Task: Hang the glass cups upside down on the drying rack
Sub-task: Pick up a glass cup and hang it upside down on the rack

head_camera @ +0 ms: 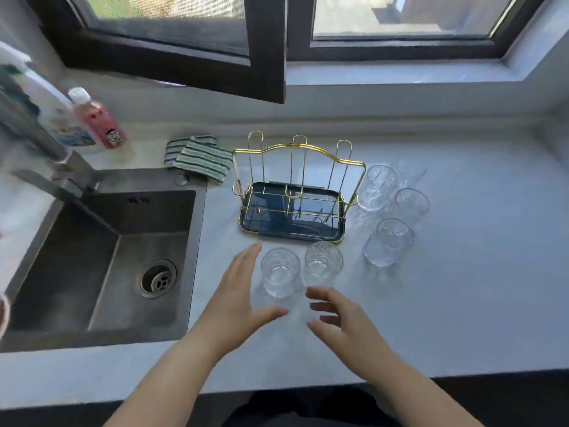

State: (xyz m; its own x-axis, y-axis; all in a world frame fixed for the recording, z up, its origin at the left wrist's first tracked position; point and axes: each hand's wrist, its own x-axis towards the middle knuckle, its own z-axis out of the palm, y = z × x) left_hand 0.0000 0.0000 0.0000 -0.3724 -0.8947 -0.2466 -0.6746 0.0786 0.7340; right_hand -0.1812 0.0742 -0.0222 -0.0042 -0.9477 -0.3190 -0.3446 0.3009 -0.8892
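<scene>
A gold wire drying rack (295, 155) with upright prongs stands on a dark blue tray (311, 234) in the middle of the grey counter; nothing hangs on it. Two clear glass cups stand upright just in front of the tray, one on the left (280, 271) and one on the right (322, 262). Three more glass cups (388, 241) stand to the right of the rack. My left hand (238, 295) is open beside the left cup, fingers stretched, not touching it. My right hand (341, 322) is open just below the right cup, holding nothing.
A steel sink (101, 257) with a faucet (46, 149) lies to the left. Bottles (98, 118) stand at the back left, a striped cloth (200, 158) behind the sink. An open window frame (264, 50) overhangs the counter's back. The counter's front edge (277, 392) is near me.
</scene>
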